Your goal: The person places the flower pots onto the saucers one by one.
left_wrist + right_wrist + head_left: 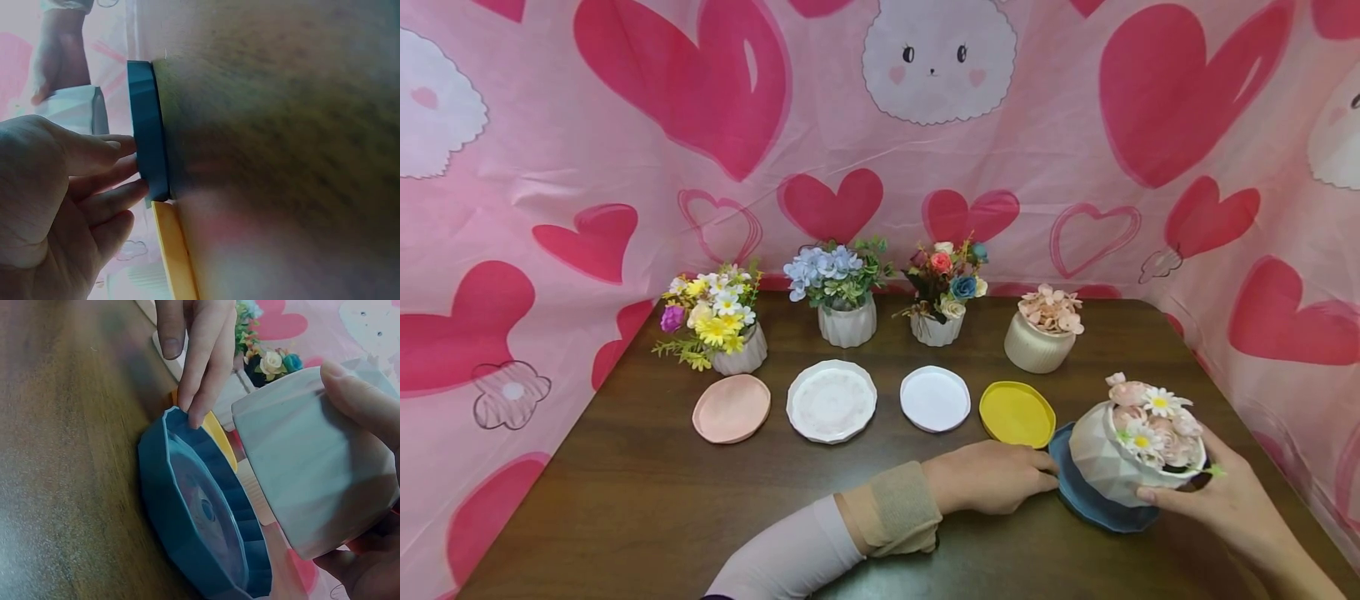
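Note:
My right hand (1232,492) grips a white faceted flowerpot (1101,458), thumb on the near side and fingers round the far side. Pale pink flowers and white daisies (1161,425) fill the pot. It tilts above a blue plant saucer (1116,518); the right wrist view shows a gap between the pot's base and the saucer's fluted rim (162,487). My left hand (996,479) reaches in from the left, its fingertips (140,187) touching the saucer's edge with the fingers fairly straight. Just beyond them, a yellow saucer (1017,414) sits close against the blue one.
Left of the yellow saucer lie a small white saucer (935,399), a larger white one (832,402) and a pink one (732,408). Behind stand potted flowers: yellow (741,354), blue (847,323), mixed roses (936,331) and a cream pot (1039,346). A heart-patterned cloth (842,142) hangs behind.

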`<act>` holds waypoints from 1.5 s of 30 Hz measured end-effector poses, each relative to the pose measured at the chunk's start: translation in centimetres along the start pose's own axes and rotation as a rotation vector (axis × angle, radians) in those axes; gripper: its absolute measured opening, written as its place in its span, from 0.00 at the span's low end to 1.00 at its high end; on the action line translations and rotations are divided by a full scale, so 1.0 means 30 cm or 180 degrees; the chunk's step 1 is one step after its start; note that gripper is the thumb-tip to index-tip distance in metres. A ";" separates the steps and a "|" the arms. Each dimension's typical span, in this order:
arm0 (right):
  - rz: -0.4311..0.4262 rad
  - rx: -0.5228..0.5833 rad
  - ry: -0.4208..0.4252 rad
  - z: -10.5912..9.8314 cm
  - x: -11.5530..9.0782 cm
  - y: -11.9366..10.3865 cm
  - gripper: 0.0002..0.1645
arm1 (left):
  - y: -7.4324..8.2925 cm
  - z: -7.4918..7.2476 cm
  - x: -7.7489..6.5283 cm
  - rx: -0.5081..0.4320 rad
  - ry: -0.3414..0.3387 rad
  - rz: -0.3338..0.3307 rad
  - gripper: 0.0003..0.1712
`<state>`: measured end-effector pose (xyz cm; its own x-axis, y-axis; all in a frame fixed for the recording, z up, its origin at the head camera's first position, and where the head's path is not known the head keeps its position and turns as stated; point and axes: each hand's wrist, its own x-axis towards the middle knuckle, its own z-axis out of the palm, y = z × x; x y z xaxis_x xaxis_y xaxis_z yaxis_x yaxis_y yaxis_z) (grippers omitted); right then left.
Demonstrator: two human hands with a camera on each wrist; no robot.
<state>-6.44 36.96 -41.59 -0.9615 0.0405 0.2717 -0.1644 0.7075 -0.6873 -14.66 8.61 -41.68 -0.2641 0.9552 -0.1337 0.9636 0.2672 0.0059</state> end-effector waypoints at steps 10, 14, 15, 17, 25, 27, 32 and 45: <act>0.0055 -0.0021 -0.0017 0.007 -0.005 0.002 0.58 | -0.003 -0.007 0.000 -0.0011 -0.0028 0.0009 0.22; 0.0070 -0.0016 -0.0011 0.014 -0.009 0.005 0.59 | -0.002 -0.006 -0.001 0.0045 0.0002 0.0004 0.21; 0.0062 -0.0009 -0.0012 0.015 -0.008 0.004 0.59 | -0.002 -0.005 -0.002 0.0061 0.0015 0.0002 0.21; 0.0069 -0.0007 -0.0020 0.018 -0.009 0.005 0.59 | -0.001 -0.004 -0.001 0.0103 0.0036 0.0004 0.21; 0.0099 0.0028 -0.0070 0.015 -0.010 0.010 0.58 | 0.001 -0.004 -0.001 0.0124 0.0089 0.0009 0.20; 0.0105 0.0032 -0.0088 0.015 -0.011 0.013 0.59 | 0.000 -0.005 -0.001 0.0118 0.0078 0.0001 0.20; 0.0121 0.0013 -0.0118 0.022 -0.015 0.023 0.61 | -0.003 -0.005 0.001 0.0103 0.0045 -0.0006 0.20; 0.0185 -0.0108 -0.0162 0.041 -0.016 0.024 0.60 | -0.005 -0.004 0.003 0.0077 -0.0003 -0.0042 0.21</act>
<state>-6.36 36.58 -43.04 -0.9793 0.0470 0.1969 -0.1013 0.7285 -0.6775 -14.82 8.68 -41.58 -0.2767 0.9515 -0.1347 0.9608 0.2766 -0.0199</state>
